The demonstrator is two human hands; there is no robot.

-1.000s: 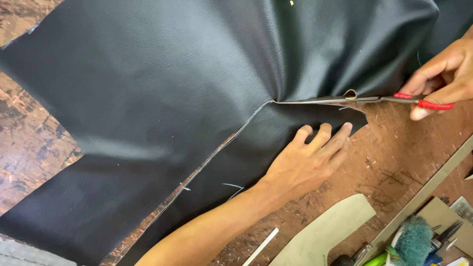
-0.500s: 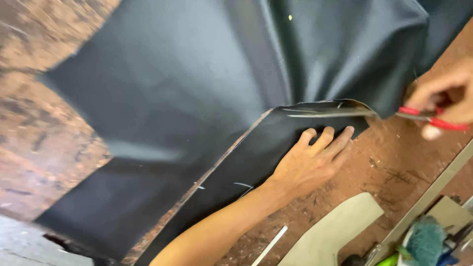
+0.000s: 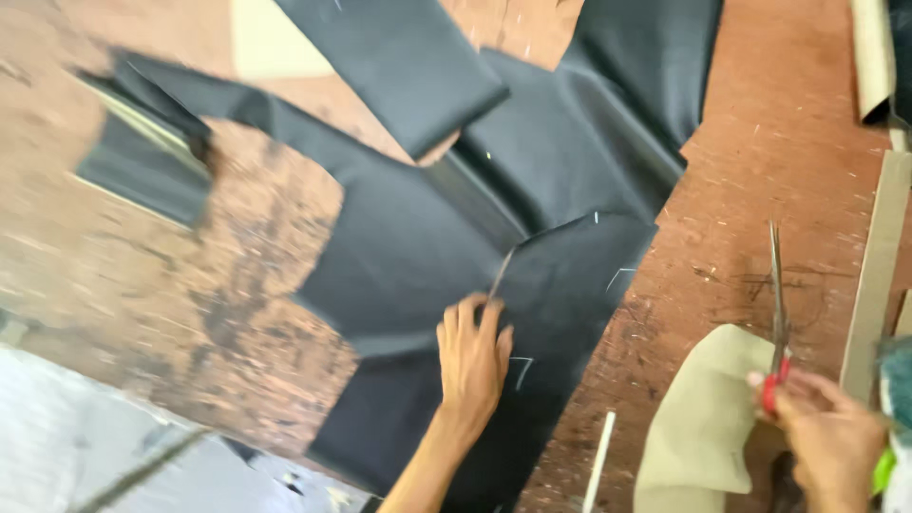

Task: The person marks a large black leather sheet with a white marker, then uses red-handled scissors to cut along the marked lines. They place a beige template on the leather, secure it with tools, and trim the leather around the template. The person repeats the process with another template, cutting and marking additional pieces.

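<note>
Black sheet material (image 3: pixel 570 142), smooth and slightly glossy like faux leather, lies spread across the reddish-brown worktop (image 3: pixel 760 190). It is cut into irregular panels: one broad piece runs from the top right down toward the bottom centre, a folded flap overlaps it near the top middle, and a narrower strip trails off to the upper left. Small pale marks dot the lower panel, and a thin cut line shows just above my left hand.

My left hand (image 3: pixel 472 356) lies flat on the lower panel, fingers extended and close together, palm pressing down. It grips nothing. My right hand (image 3: pixel 826 432), at the lower right and well apart from the black sheet, is closed around the red handles of a pair of scissors (image 3: pixel 777 304). The blades look drawn together into one thin line, though motion blur keeps me from being sure.

The scissors stand almost vertical in my view, long axis running bottom to top, tips pointing away from me toward the far edge. Beneath them sits a beige cut piece (image 3: pixel 703 418), and a pale strip (image 3: pixel 879 256) runs along the right side.
</note>
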